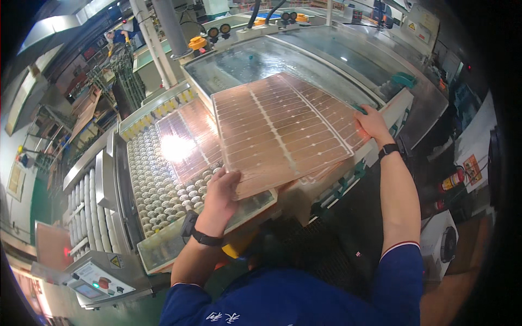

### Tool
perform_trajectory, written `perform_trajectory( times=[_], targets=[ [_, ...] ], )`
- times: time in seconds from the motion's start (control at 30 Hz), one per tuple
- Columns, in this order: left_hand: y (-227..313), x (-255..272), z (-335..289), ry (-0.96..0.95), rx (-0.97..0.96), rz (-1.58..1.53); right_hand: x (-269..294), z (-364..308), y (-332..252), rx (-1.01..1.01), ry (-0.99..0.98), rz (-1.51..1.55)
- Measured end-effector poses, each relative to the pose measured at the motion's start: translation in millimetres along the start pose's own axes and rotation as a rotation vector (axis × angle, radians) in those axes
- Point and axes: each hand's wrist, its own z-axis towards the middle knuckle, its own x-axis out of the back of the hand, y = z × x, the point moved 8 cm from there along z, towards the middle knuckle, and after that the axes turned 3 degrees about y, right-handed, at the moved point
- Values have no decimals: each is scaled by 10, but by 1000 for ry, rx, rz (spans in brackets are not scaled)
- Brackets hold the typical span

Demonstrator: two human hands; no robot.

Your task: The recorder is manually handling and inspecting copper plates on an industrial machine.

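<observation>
Clearly rectangular, glossy coppery panel (280, 136) gripped by left hand (222, 191), right hand (373, 123)

Roller bed (142, 182): copper-coloured panel (197, 140) lying flat.

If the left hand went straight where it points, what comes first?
The left hand would first meet the copper-coloured panel it grips; beyond that, probably the glassy cover, though depth is unclear.

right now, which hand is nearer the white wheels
Left. The left hand grips the held panel's left edge, beside the white wheels; the right hand is farther off, to their right, at the panel's right edge.
</observation>
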Motion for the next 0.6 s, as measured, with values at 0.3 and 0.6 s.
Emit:
perform_trajectory(
  times=[0.3,0.6],
  targets=[
    [56,490,-71,56,18,6,-2,43,63,22,27,-29],
    [138,494,-299,43,-83,-147,-10,-69,-151,7,-33,82]
  ],
)
